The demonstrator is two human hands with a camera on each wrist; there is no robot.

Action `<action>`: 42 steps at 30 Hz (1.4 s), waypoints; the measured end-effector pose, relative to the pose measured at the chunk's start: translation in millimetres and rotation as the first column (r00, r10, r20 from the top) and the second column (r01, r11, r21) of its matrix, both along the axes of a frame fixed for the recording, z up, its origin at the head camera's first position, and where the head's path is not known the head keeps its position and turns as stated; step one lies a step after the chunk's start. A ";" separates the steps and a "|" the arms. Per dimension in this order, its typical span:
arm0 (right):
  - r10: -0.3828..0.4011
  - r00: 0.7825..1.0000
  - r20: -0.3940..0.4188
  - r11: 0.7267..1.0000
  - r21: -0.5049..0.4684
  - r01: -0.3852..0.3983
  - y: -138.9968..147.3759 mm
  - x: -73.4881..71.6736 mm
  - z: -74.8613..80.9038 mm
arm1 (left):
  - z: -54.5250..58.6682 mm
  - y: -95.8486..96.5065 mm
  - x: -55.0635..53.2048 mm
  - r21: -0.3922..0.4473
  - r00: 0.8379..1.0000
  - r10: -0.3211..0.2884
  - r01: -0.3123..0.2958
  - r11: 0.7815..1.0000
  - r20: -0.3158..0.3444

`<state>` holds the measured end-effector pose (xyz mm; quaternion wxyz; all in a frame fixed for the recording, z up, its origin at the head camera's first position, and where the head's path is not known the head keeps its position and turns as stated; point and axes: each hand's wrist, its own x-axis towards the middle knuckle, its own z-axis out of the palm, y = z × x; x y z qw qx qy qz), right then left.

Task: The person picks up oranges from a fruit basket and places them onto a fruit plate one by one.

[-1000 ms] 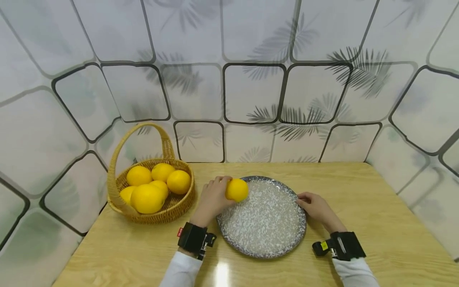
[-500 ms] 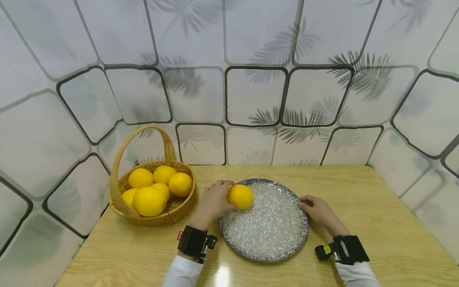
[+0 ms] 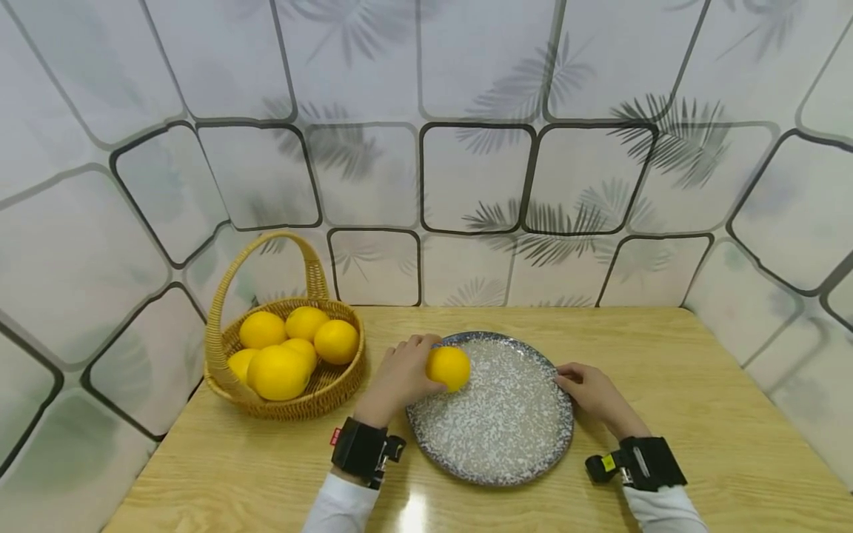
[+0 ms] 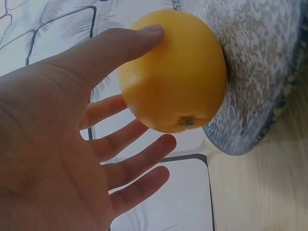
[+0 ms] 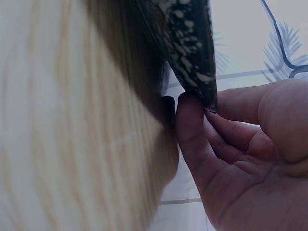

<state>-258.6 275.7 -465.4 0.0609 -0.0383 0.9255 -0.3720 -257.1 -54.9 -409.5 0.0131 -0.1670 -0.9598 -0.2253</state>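
Note:
My left hand [image 3: 400, 374] holds an orange [image 3: 448, 369] between thumb and fingers at the left back part of a round speckled grey plate [image 3: 496, 422]. In the left wrist view, the thumb lies on the side of the orange [image 4: 175, 72], whose green stem end shows; the lower fingers are spread apart from it. The orange is right at the plate's surface there. At the plate's right edge, my right hand [image 3: 593, 392] pinches the dark rim [image 5: 192, 62], one finger beneath it and the thumb above.
To the left stands a wicker basket [image 3: 320, 403] with a tall arched handle, holding several more oranges [image 3: 278, 372]. Everything is on a light wooden table [image 3: 666, 370], backed by a patterned wall covering [image 3: 473, 178].
The left hand has brought the orange slightly right and lower over the plate, then nearly stopped. The right hand stays at the rim. The whole head view has shifted a little.

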 end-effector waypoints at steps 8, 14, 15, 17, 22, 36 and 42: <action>0.012 1.000 -0.012 1.000 0.007 -0.012 -0.4 1.3 0.4 | 3.7 -1.0 2.7 0.002 1.000 0.000 0.000 1.000 0.005; 0.012 1.000 -0.016 1.000 0.008 -0.012 0.5 -0.1 0.8 | 13.6 -1.2 2.3 -0.001 1.000 -0.009 0.009 1.000 0.008; 0.013 1.000 -0.016 1.000 0.010 -0.013 0.7 -0.6 1.2 | 16.0 -1.4 2.4 -0.002 1.000 -0.009 0.009 1.000 0.003; 0.015 1.000 -0.017 1.000 0.009 -0.015 0.9 -1.5 2.4 | 21.0 -2.1 2.6 0.001 1.000 -0.003 0.003 1.000 -0.001; 0.016 1.000 -0.002 1.000 0.012 -0.016 1.2 -2.8 4.0 | 28.7 -6.2 4.1 -0.003 0.999 0.037 -0.037 0.999 -0.014; 0.017 1.000 0.012 1.000 0.009 -0.017 -0.1 -1.1 2.3 | 36.4 -40.9 6.7 -0.054 0.971 0.186 -0.196 0.979 -0.152; 0.009 1.000 0.008 1.000 0.017 -0.009 0.2 -1.6 2.7 | 42.1 -54.8 8.1 -0.079 0.945 0.243 -0.266 0.961 -0.219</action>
